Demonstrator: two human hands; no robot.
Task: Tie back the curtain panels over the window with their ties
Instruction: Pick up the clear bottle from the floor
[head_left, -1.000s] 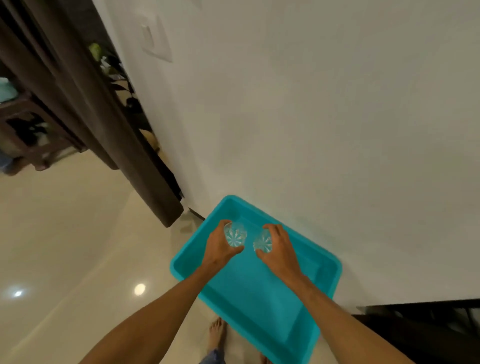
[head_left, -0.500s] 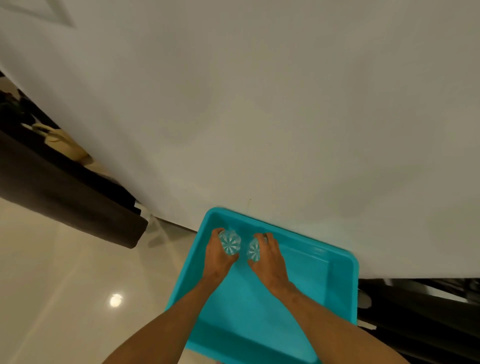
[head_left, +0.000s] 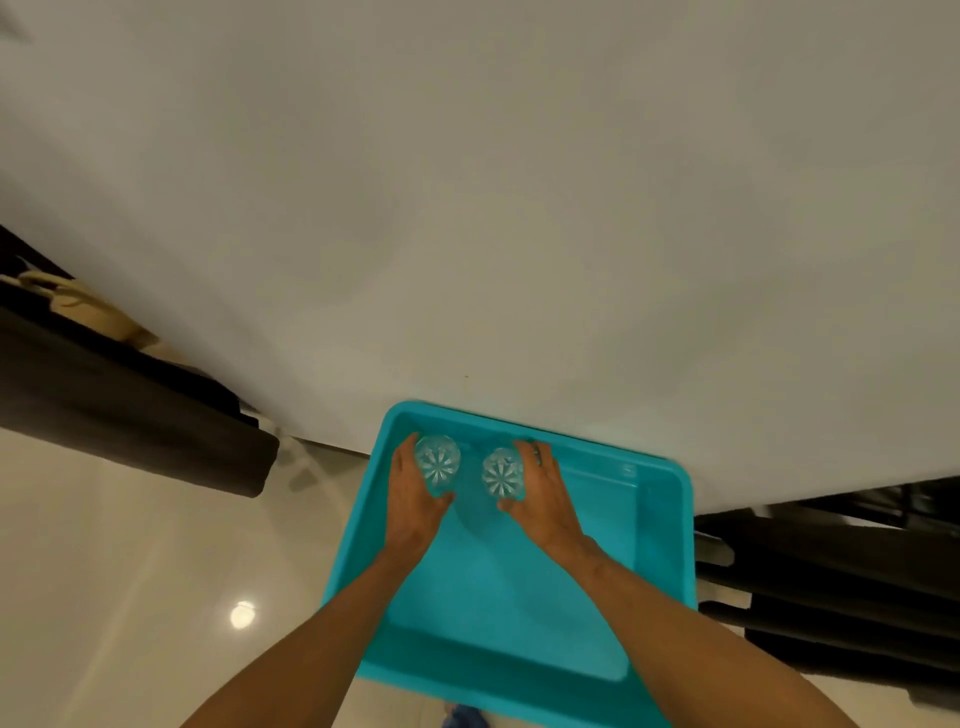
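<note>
A teal plastic tray (head_left: 660, 545) stands against the white wall, low in the head view. My left hand (head_left: 413, 499) grips a clear cut glass (head_left: 437, 464) at the tray's far left. My right hand (head_left: 545, 499) grips a second clear glass (head_left: 502, 474) just beside it. Both glasses are upright inside the tray, a small gap between them. The lower end of a dark brown curtain panel (head_left: 135, 415) hangs at the left, apart from both hands. No curtain tie shows.
A white wall (head_left: 519, 208) fills the upper view. Glossy cream floor tiles (head_left: 104, 597) lie at the lower left. Dark furniture (head_left: 841, 587) sits to the tray's right. A tan bag (head_left: 83, 306) lies behind the curtain at the far left.
The view has swung right and closer to the wall, so the curtain now sits at the far left edge. Both hands have kept their hold on the glasses, which are now slightly further apart.
</note>
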